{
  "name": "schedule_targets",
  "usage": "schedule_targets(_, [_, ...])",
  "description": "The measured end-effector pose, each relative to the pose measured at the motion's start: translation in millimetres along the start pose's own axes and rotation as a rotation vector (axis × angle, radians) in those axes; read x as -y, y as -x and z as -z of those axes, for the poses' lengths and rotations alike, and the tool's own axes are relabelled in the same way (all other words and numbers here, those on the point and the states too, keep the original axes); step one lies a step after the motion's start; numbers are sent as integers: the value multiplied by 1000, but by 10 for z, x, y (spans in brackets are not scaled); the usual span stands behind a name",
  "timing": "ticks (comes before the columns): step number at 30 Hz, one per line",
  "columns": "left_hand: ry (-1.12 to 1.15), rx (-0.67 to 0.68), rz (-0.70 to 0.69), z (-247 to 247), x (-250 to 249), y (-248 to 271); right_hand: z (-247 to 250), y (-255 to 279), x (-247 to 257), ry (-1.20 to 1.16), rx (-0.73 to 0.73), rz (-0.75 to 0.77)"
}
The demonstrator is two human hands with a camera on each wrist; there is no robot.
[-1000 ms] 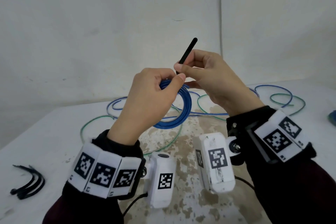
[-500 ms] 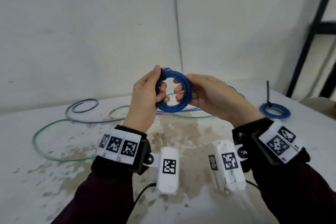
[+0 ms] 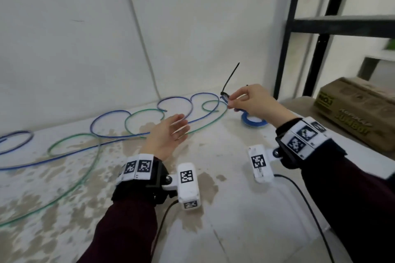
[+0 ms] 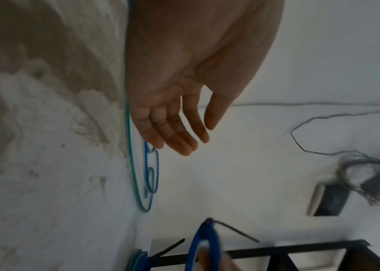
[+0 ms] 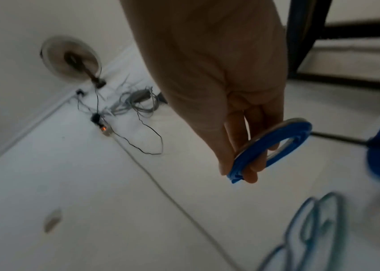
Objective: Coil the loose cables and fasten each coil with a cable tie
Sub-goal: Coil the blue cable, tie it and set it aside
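My right hand [image 3: 232, 103] pinches a small blue cable coil [image 3: 224, 98] in the air at the table's far right. A black cable tie [image 3: 230, 77] on the coil sticks up. The right wrist view shows thumb and fingers [image 5: 237, 146] curled on the blue coil [image 5: 277, 144]. Just below and right of it, a second tied blue coil [image 3: 254, 121] lies on the table. My left hand [image 3: 177, 128] hovers open and empty, palm up, over the loose blue cable [image 3: 106, 117] and green cable [image 3: 89, 168]; its straight fingers [image 4: 179, 135] hold nothing.
The stained white table [image 3: 213, 220] meets a white wall behind. A cardboard box [image 3: 354, 111] sits at the right on a lower surface, beside a black metal shelf frame [image 3: 286, 34]. The loose cables sprawl in loops across the table's left and back.
My left hand has let go of the coil and opened. My right hand has carried the tied coil to the right, above the other coil. The view has swung right.
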State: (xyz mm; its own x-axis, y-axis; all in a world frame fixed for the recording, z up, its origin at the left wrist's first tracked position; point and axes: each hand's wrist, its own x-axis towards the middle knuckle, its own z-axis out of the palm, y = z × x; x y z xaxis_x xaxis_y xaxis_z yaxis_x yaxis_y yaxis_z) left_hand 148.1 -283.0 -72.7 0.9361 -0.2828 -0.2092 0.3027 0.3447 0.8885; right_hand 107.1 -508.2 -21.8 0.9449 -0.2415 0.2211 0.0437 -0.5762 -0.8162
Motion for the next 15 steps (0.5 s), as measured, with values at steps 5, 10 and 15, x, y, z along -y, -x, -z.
schedule_targets(5, [48, -40, 74, 155, 142, -176, 145, -325, -390, 445, 29, -67])
schedule_targets(10, [105, -56, 116, 320, 207, -261, 130, -435, -565, 699, 118, -106])
schedule_targets(15, [223, -82, 139, 399, 242, -297, 143, -469, -636, 782, 123, -143])
